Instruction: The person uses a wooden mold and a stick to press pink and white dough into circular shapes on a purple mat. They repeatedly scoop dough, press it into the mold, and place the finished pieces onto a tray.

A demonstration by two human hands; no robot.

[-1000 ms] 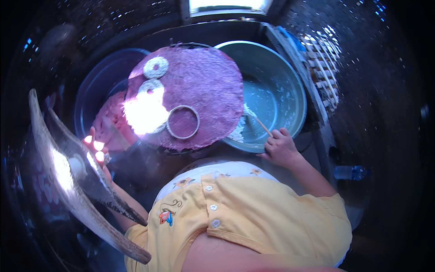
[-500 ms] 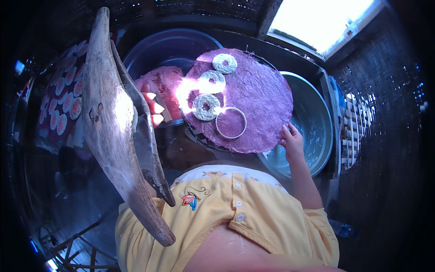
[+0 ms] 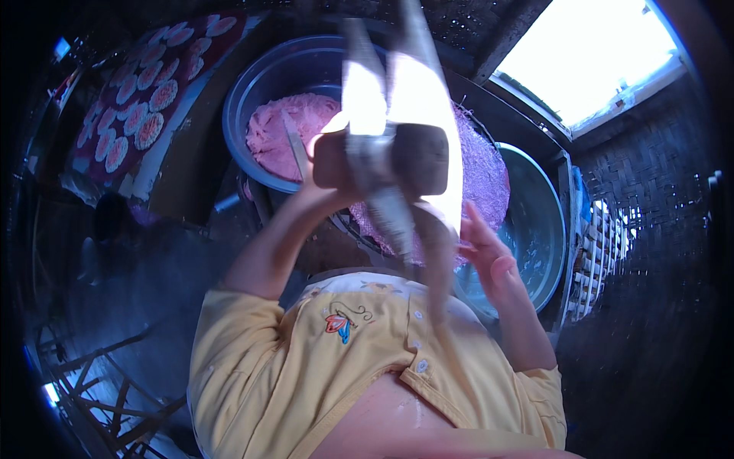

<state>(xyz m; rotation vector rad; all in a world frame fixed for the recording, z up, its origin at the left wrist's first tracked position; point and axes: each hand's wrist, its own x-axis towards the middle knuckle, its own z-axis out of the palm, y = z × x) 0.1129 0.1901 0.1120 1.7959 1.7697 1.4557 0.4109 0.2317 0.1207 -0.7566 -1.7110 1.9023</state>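
My left hand (image 3: 329, 183) is closed on a two-piece wooden press (image 3: 417, 161), its long curved handles blurred by motion and bright with glare. The press hangs above a round tray covered with purple cloth (image 3: 483, 172), hiding most of it. A flat strip (image 3: 293, 145) sticks out beside the left hand; whether it is held too is unclear. At the near right edge of the cloth, my right hand (image 3: 489, 252) has its fingers apart, with nothing visible in it. No white noodle rounds or hoop can be seen behind the press.
A blue basin (image 3: 237, 130) holding pink dough (image 3: 279, 118) stands behind my left hand. Right of the tray is a green basin (image 3: 539, 229). At far left, several pink-white rounds lie on a dark red sheet (image 3: 183, 69). A bright window (image 3: 589, 53) opens at upper right.
The wooden press has swung from the left to over the purple tray, covering the rounds and hoop. My right hand has loosened from the tray's edge, its fingers spread.
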